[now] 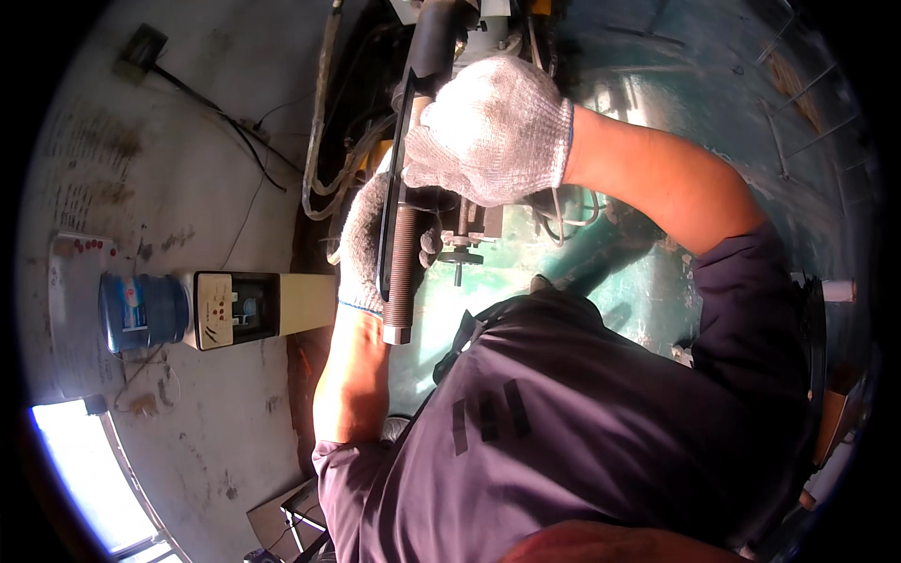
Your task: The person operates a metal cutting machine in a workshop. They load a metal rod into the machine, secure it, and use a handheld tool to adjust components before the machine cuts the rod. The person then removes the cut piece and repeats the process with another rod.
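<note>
A long threaded metal rod [402, 267] with a plain squared tip points toward me from the machine. My left hand [364, 230], in a knitted work glove, reaches round it from the left, and its dark-smudged fingertips show on the rod's right side. Along the rod's left side runs a flat black bar [391, 192], passing in front of the left hand. My right hand [493, 131], also gloved, is closed in a fist against the upper part of the rod; whatever its curled fingers hold is hidden. Just below the right hand sits a small round handwheel [461, 256] on a spindle.
A dark cylinder of the machine [441, 42] lies beyond my hands. Hoses [322, 141] hang at its left. A water dispenser [258, 310] with a blue bottle [141, 311] stands by the stained wall at left. The green floor [638, 281] stretches to the right.
</note>
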A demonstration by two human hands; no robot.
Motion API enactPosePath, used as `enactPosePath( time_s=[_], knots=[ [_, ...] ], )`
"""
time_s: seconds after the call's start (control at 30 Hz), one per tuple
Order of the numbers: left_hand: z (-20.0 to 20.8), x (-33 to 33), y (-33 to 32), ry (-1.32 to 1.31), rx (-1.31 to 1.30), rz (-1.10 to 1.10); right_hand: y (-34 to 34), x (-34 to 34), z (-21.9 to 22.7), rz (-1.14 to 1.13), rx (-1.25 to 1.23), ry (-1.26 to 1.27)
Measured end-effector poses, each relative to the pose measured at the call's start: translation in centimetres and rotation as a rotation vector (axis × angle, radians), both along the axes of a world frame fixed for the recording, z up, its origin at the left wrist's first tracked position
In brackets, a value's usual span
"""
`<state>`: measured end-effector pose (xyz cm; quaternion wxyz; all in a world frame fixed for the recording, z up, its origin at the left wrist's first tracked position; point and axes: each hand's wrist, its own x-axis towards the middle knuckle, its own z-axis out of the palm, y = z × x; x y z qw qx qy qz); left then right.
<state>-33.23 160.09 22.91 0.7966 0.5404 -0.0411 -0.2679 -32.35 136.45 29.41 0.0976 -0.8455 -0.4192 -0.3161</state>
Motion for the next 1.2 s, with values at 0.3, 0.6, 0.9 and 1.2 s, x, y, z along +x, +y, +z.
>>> enactPosePath(
  time_s=[0.3, 0.6, 0.9, 1.2],
  knots=[
    [0.0, -0.6, -0.3, 0.119, -0.071, 0.069, -1.1, 4.9, -1.5, 0.308, 0.072, -0.081],
    [1.3, -1.3, -0.9, -0.072, 0.107, 0.080, -0.6, 3.5, -0.7, 0.159, 0.040, 0.019],
    [0.5, -1.1, -1.0, -0.143, 0.112, 0.086, -0.9, 3.9, -0.4, 0.182, 0.007, 0.075],
    [1.7, -1.3, -2.3, 0.061, -0.084, 0.116, -1.0, 6.9, -1.8, 0.401, 0.085, -0.043]
  ],
)
